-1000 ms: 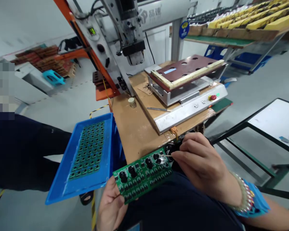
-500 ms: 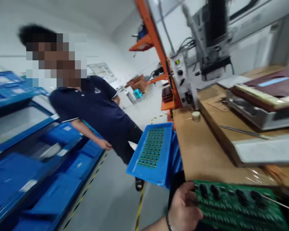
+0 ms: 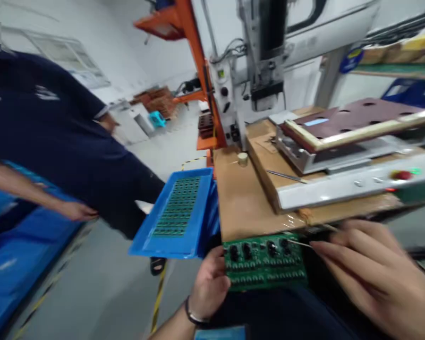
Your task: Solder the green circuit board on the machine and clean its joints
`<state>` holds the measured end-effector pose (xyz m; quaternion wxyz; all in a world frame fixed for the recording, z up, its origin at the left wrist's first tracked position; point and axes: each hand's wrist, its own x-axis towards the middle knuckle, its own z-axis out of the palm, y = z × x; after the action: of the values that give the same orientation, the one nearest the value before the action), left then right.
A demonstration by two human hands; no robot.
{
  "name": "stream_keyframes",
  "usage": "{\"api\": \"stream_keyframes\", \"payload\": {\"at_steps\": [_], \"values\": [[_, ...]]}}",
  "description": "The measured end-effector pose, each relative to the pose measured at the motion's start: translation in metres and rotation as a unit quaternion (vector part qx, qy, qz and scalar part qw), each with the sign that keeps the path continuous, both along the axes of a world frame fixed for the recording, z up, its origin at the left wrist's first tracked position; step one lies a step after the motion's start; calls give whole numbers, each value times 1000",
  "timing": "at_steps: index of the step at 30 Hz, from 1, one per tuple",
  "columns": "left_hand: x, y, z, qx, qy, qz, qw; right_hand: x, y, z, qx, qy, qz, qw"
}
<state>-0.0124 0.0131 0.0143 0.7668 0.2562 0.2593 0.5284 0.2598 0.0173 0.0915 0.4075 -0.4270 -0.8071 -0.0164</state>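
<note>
My left hand [image 3: 210, 285] grips the left end of a green circuit board [image 3: 265, 262], thumb on top. The board carries several round black parts and rows of small components, and lies tilted over my lap in front of the workbench. My right hand [image 3: 375, 274] is closed round a thin, light-coloured stick [image 3: 300, 243] whose exact kind is too blurred to tell. Its tip reaches the black part at the board's upper right; whether it touches cannot be told.
A blue tray [image 3: 203, 208] with rows of small green boards stands left of the brown bench [image 3: 244, 208]. Another person [image 3: 67, 132] stands behind it. On the bench are a machine fixture [image 3: 361, 123], tweezers-like metal tool [image 3: 286, 176], small round container [image 3: 242, 159] and control panel [image 3: 368, 183].
The view has swung right, so the person and tray now sit farther left. My right hand has come into view with the stick; my left hand still grips the board.
</note>
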Motion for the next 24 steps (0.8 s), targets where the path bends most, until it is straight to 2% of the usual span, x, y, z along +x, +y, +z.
{"api": "stream_keyframes", "payload": {"at_steps": [4,9,12,15,20,24], "values": [[-15,3,0,-37,81,-9,996,-8,2,14,-38,-8,-24,999],[-9,-1,8,-118,127,92,981,-13,1,16,-54,13,-36,998],[-8,1,9,-118,147,93,978,-13,0,15,-61,23,-28,997],[-17,5,0,-96,157,65,981,-14,2,14,-67,26,-12,997],[-36,5,-19,-129,185,76,971,-14,3,10,-73,34,-10,997],[-39,3,-20,-115,190,66,973,-12,1,10,-78,31,-18,996]]}}
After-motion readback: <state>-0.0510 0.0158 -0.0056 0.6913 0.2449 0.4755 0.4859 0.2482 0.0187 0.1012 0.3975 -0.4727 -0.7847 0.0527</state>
